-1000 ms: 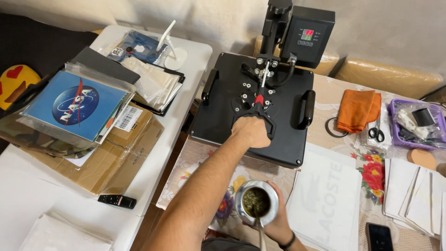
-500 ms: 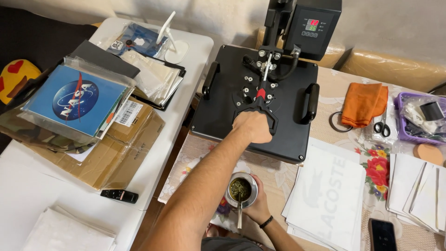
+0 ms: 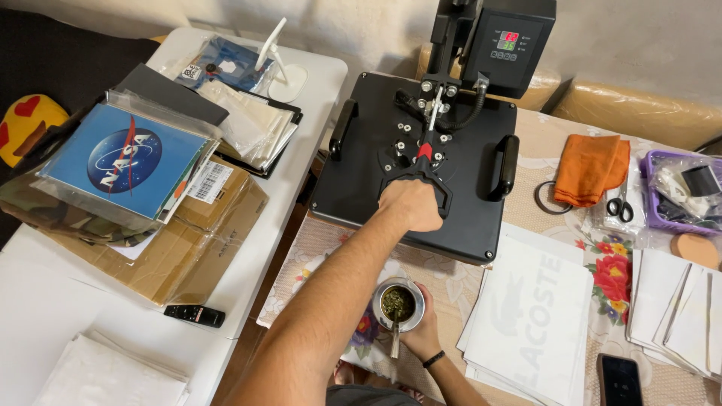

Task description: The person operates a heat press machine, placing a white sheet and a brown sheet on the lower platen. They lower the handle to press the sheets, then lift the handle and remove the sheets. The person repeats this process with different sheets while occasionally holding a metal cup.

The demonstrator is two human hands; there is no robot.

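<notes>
We have our left hand (image 3: 410, 204) closed in a full grip around the black handle (image 3: 421, 167) of the heat press (image 3: 417, 162), which sits at the back edge of the desk (image 3: 541, 143); we judge a straight, steady pull keeps the flat metal plate level. Our right hand (image 3: 423, 331) cups a round metal cup (image 3: 398, 303) of green herb with a metal straw at the desk's near edge, best kept upright.

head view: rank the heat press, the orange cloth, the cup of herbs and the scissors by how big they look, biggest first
1. heat press, by far the largest.
2. orange cloth.
3. cup in the right hand; it sits nearer the camera, so its rank against the cloth is unsure.
4. scissors, smallest.
</notes>
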